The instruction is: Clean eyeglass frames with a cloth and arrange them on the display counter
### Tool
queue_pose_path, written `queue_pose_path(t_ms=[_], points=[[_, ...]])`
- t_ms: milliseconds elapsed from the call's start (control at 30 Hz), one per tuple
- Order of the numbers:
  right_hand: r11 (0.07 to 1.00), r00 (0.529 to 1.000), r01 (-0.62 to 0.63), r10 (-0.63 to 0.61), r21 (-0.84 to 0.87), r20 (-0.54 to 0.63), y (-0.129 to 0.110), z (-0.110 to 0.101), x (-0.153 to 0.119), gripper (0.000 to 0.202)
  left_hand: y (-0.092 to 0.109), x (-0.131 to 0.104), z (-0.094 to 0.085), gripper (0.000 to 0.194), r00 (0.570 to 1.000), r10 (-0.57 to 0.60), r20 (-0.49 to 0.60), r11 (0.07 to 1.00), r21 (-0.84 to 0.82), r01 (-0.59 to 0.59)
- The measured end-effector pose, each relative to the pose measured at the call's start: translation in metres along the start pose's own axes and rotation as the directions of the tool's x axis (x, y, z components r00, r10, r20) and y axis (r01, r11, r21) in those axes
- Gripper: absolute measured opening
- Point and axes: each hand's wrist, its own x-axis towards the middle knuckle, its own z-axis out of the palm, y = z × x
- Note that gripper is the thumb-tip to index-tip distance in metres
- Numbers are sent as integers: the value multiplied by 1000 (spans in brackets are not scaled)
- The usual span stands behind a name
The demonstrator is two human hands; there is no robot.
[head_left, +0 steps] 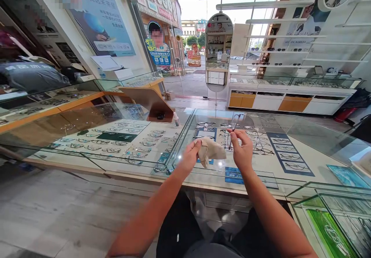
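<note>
A beige cloth (213,151) hangs from my left hand (189,155), its fingers closed on one end of it. My right hand (242,148) pinches a pair of thin-framed eyeglasses (236,122) between thumb and fingers, with the frame pointing up and partly hidden by the fingers. Both hands are over a glass display case (185,144), the cloth just left of the glasses and apart from them. Under the glass lie rows of spectacle frames (290,153).
A small white bottle (176,119) stands on the glass near a brown panel (150,101). An oval mirror (218,53) rises beyond the case. Shelves with sunglasses (278,49) line the right wall. Another glass case (342,211) is at the lower right. At far left, a person's grey garment (31,76) shows.
</note>
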Motion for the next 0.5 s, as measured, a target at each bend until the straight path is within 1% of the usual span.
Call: queue_pose_path(t_ms=[67, 133, 200, 233, 267, 333, 367, 433, 500], points=[[998, 997, -56, 54, 30, 61, 0, -13, 4, 32, 7, 11, -30, 62, 993, -35, -110, 999, -33, 31], [991, 986, -125, 119, 46, 120, 1, -26, 10, 33, 15, 25, -62, 54, 971, -18, -240, 1000, -22, 13], [983, 972, -175, 163, 58, 167, 3, -37, 16, 33, 23, 40, -92, 46, 944, 25, -330, 998, 58, -6], [980, 967, -188, 173, 64, 188, 5, -41, 19, 33, 26, 47, -106, 44, 935, 44, -352, 989, 148, 9], [978, 961, -197, 179, 67, 210, 5, -44, 22, 33, 29, 54, -119, 44, 927, 71, -368, 961, 274, 35], [974, 945, -213, 187, 71, 267, 5, -49, 28, 32, 33, 66, -141, 44, 924, 125, -362, 843, 530, 94], [972, 934, -225, 193, 75, 301, 5, -50, 30, 33, 35, 70, -150, 45, 924, 142, -355, 779, 616, 116], [964, 909, -253, 207, 84, 362, 1, -53, 35, 34, 38, 74, -164, 47, 920, 169, -353, 684, 714, 148], [955, 880, -283, 223, 85, 418, -3, -57, 39, 35, 42, 75, -171, 49, 910, 208, -359, 602, 780, 170]])
